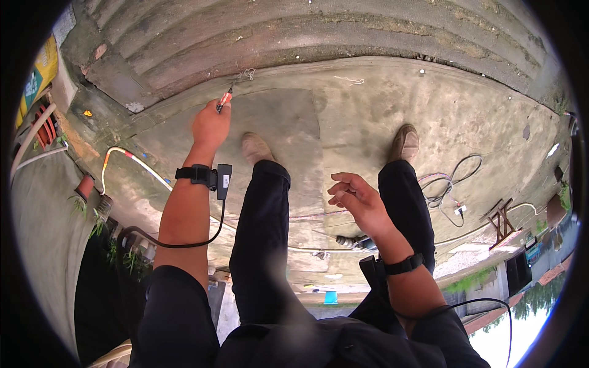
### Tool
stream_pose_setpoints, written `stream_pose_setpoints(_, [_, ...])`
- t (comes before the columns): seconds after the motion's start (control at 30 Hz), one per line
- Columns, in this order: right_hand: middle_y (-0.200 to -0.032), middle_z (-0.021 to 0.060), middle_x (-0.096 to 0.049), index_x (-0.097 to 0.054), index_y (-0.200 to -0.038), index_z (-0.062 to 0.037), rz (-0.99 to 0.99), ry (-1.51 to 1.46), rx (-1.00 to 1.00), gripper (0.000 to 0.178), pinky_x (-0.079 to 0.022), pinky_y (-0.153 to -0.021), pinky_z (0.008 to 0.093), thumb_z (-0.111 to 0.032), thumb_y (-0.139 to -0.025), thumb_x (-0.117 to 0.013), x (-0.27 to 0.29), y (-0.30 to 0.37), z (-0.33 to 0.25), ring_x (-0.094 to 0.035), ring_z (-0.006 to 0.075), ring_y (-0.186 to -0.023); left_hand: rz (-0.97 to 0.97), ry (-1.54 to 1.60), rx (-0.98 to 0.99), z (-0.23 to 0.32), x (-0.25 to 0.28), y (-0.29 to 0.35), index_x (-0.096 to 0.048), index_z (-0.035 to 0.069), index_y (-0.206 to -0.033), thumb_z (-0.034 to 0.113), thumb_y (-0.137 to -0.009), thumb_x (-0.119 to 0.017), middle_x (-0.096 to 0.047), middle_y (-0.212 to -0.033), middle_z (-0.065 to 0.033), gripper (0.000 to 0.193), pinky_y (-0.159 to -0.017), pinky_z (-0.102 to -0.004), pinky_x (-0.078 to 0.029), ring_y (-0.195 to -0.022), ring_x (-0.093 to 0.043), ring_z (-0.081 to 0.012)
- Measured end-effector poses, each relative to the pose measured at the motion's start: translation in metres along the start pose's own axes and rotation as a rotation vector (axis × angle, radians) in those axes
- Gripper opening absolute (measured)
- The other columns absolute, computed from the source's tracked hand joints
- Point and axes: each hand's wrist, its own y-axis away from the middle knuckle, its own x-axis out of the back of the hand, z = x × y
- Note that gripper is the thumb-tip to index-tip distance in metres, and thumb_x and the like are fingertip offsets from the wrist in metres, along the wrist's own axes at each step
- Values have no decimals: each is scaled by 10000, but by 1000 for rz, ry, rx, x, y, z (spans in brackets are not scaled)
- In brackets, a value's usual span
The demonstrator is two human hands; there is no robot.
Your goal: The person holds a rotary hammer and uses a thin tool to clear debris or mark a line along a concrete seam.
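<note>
My left hand reaches forward on the left, its fingers closed round a slim hand tool with a red and pale handle and a dark, narrow tip. The tool's exact kind is hard to make out. Just past the tip, a tangle of pale string shows against the concrete floor. My right hand hovers in front of my right leg, fingers loosely bent and apart, with nothing visible in it. Beyond its wrist a dark power tool lies on the floor, partly hidden by the hand.
Ridged concrete runs along the far side. A looped dark cable with a white socket block lies right of my leg. A pale hose curves across the left. My shoes stand apart on the floor.
</note>
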Motion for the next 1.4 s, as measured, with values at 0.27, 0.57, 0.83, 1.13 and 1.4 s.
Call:
stream_pose_setpoints(0.27, [-1077, 65, -626, -507, -1319, -41, -17, 59, -31, 360, -474, -866, 299, -88, -963, -537, 4, 1, 2, -622, 164, -979, -125, 284, 12, 6, -4, 16, -618, 93, -1123, 353, -948, -550, -653, -917, -118, 321, -684, -398, -515, -893, -674, -256])
stream_pose_setpoints(0.57, [-1024, 99, -625, -519, -1280, -4, -7, -12, 20, 361, -483, -851, 287, -29, -923, -565, 0, 2, 1, -614, 178, -917, -99, -418, -117, 25, 20, 10, -605, 101, -1126, 395, -921, -563, -674, -1012, -181, 361, -741, -474, -539, -911, -678, -331])
stream_pose_setpoints(0.83, [-1056, 85, -644, -518, -1308, -25, -42, 39, 61, 360, -473, -843, 304, -91, -954, -527, 6, 2, 9, -638, 177, -947, -259, 1245, 474, -15, -13, 6, -623, 71, -1060, 438, -942, -600, -624, -740, -38, 387, -466, -254, -389, -545, -512, -96])
stream_pose_setpoints(1.13, [-1064, 88, -640, -525, -1301, -28, -33, 78, 48, 357, -473, -841, 302, -114, -954, -526, 7, 0, 14, -638, 177, -941, 78, -316, -173, 13, 11, 20, -591, 85, -1124, 339, -913, -581, -670, -914, -189, 331, -711, -466, -532, -846, -666, -365])
stream_pose_setpoints(1.4, [-1063, 90, -640, -520, -1304, -27, -36, 84, 71, 359, -473, -840, 304, -118, -957, -522, 6, 0, 16, -639, 177, -941, 46, 344, -20, -20, -18, 5, -613, 98, -1003, 381, -913, -602, -659, -780, -104, 297, -569, -376, -476, -705, -642, -256])
